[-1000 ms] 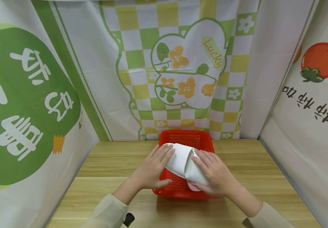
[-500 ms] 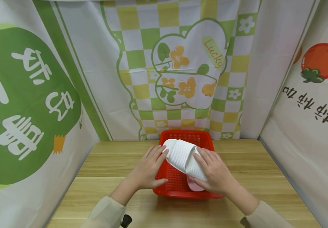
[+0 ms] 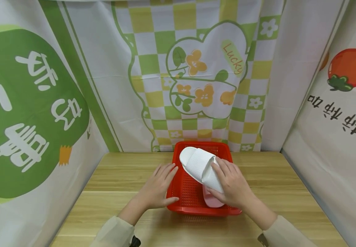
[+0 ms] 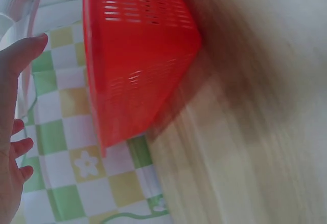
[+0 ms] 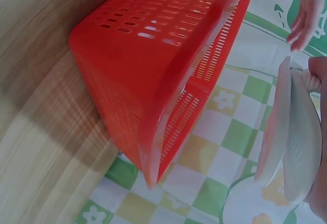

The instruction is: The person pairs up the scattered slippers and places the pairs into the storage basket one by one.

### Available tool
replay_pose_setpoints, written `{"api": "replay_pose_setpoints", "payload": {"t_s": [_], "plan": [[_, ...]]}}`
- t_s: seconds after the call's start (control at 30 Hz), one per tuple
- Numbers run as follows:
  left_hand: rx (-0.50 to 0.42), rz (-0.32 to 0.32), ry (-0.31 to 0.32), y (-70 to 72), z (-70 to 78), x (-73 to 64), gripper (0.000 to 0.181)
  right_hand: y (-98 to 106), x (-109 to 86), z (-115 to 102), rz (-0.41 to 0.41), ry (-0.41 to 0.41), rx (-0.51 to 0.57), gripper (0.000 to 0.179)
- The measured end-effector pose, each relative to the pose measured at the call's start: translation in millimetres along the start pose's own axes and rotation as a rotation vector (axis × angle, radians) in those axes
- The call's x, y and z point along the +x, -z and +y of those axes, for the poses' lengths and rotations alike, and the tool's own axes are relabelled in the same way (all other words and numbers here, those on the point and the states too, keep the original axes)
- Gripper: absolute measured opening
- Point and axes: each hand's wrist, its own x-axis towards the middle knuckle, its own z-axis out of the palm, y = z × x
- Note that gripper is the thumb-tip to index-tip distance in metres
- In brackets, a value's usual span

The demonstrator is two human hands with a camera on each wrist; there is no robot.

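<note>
A white slipper [image 3: 198, 164] with a ribbed strap is held over the red plastic basket [image 3: 193, 210] by my right hand [image 3: 234, 185]. The fingers lie on its heel part, with the thumb at the near edge. Below it shows a pink slipper [image 3: 214, 200], mostly hidden. In the right wrist view, the white slipper [image 5: 302, 142] and a pinkish one [image 5: 273, 132] lie flat against each other, above the basket's rim. My left hand [image 3: 157, 188] is spread beside the basket's left side, with nothing in its fingers.
The basket stands on a wood-grain table [image 3: 122, 185], near the back wall. A checked cloth [image 3: 190, 123] hangs behind it. Printed cloths cover the left wall [image 3: 97, 113] and right wall [image 3: 320, 137].
My left hand has drawn away to the left from the white slipper's toe. The slipper's toe has swung toward the back, and more of the pink slipper shows. My right hand keeps its grip.
</note>
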Motion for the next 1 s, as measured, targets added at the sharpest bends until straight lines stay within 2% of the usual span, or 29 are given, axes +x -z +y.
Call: {"api": "replay_pose_setpoints", "payload": {"t_s": [0.4,0.67,1.0], "plan": [[-0.032,-0.116,0.103,-20.3,0.8,-21.4,0.102,-9.3,2.6,-1.6,-0.004,-0.098,-0.032,0.081],[-0.058,-0.078,0.098,-34.0,-1.1,-30.4,0.108,-17.2,6.6,-2.8,0.032,-0.143,-0.033,0.081],[-0.061,-0.1,0.112,-42.6,-3.0,-38.2,0.109,-28.7,10.1,-6.9,0.064,-0.217,-0.041,0.079]]}}
